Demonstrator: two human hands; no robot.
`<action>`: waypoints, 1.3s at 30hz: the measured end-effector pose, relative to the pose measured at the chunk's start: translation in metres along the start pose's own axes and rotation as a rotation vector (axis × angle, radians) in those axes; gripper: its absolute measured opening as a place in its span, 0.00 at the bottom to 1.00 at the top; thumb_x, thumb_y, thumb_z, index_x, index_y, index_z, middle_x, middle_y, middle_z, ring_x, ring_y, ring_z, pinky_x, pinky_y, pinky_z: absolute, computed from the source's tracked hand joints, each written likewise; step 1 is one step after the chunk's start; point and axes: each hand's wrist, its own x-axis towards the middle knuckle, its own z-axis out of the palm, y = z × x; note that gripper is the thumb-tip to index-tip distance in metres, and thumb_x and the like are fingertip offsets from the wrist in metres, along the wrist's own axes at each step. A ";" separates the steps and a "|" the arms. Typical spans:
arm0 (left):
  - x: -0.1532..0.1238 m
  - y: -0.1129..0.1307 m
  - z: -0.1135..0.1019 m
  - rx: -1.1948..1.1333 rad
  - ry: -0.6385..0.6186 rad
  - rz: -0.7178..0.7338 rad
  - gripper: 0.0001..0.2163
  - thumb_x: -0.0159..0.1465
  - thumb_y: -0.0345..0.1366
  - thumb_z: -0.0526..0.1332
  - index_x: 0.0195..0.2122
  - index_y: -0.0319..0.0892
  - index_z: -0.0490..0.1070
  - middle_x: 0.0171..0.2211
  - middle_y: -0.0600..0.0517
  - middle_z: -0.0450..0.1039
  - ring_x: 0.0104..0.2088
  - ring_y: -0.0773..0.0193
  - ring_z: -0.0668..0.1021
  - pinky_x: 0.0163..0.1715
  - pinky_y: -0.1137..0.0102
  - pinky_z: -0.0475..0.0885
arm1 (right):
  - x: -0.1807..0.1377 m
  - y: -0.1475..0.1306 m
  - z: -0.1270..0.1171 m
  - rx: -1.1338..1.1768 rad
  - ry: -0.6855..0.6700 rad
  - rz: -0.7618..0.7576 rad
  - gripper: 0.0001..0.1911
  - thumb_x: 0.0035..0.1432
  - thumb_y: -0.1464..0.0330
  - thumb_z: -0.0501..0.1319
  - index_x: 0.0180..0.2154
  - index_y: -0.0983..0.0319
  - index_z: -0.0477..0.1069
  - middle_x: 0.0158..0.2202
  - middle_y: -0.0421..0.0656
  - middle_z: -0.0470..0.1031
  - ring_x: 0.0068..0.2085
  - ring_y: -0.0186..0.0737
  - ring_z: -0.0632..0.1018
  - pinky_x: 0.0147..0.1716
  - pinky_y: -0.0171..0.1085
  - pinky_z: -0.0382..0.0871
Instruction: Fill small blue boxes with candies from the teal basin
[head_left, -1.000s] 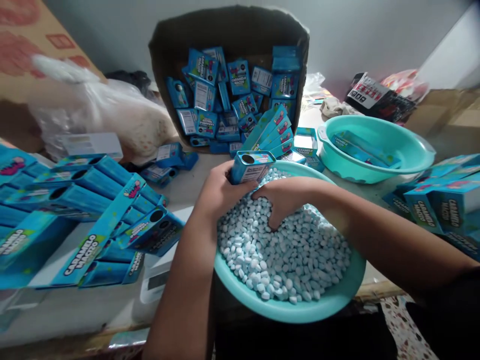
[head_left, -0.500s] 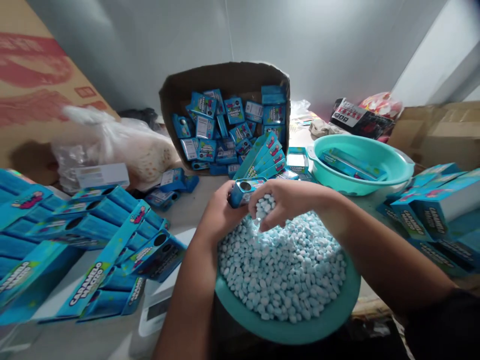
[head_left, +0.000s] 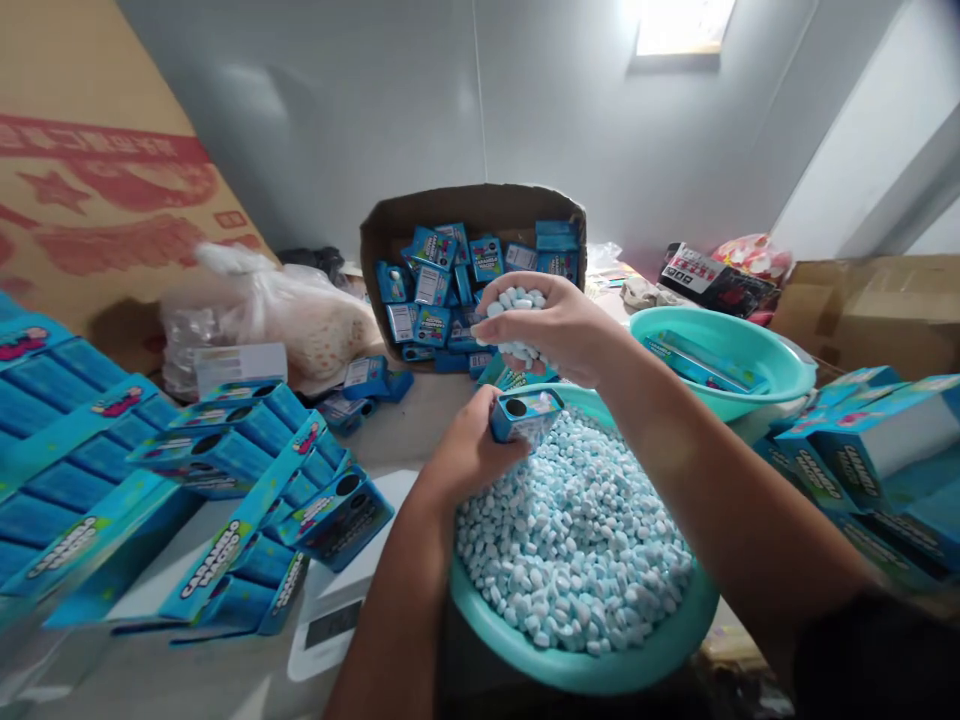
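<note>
- The left hand (head_left: pixel 469 450) hides the left end and lower part of the small blue box (head_left: pixel 526 415), so how far down it reaches is hard to tell.
- A dark round spot marks the top of this box; whether it is a hole or print, I cannot tell.
- The left forearm is cut off by the bottom edge and covers part of the white scale (head_left: pixel 304 655), whose display is unreadable.
- The right hand (head_left: pixel 551 325) blocks some packs in the cardboard carton (head_left: pixel 480 200); its forearm covers part of the near turquoise bowl (head_left: pixel 581 682).
- At the left edge, a display tray of blue packs (head_left: pixel 56 440) is cut off.
- The small box sits over the far left part of the near bowl, its narrow top facing up toward the camera, the top's long axis running left to right.
- The left fingers are closed around this box, thumb on the near side.
- The right fingers curl around a handful of pale candies (head_left: pixel 517 300), above the box and apart from it.
- More candies fill the near bowl.
</note>
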 end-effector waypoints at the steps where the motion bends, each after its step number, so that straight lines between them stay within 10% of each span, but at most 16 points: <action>1: -0.001 0.001 0.000 0.019 -0.024 0.005 0.15 0.55 0.38 0.66 0.42 0.45 0.65 0.36 0.55 0.74 0.38 0.59 0.75 0.36 0.68 0.69 | 0.001 0.003 0.003 0.052 0.011 0.002 0.16 0.46 0.62 0.73 0.36 0.57 0.71 0.24 0.35 0.68 0.22 0.31 0.70 0.17 0.31 0.58; 13: 0.004 -0.008 0.003 -0.050 -0.082 0.073 0.26 0.56 0.39 0.67 0.57 0.47 0.67 0.54 0.49 0.75 0.53 0.51 0.76 0.51 0.61 0.71 | 0.008 0.054 0.019 0.376 0.217 0.090 0.23 0.45 0.56 0.72 0.36 0.56 0.64 0.33 0.35 0.69 0.24 0.27 0.68 0.18 0.31 0.53; 39: 0.003 -0.008 0.002 0.029 -0.123 -0.011 0.20 0.55 0.49 0.69 0.45 0.44 0.76 0.41 0.50 0.81 0.41 0.50 0.80 0.40 0.60 0.73 | 0.003 0.053 0.023 0.430 0.267 0.073 0.18 0.49 0.59 0.69 0.37 0.56 0.63 0.30 0.35 0.65 0.26 0.29 0.68 0.20 0.32 0.54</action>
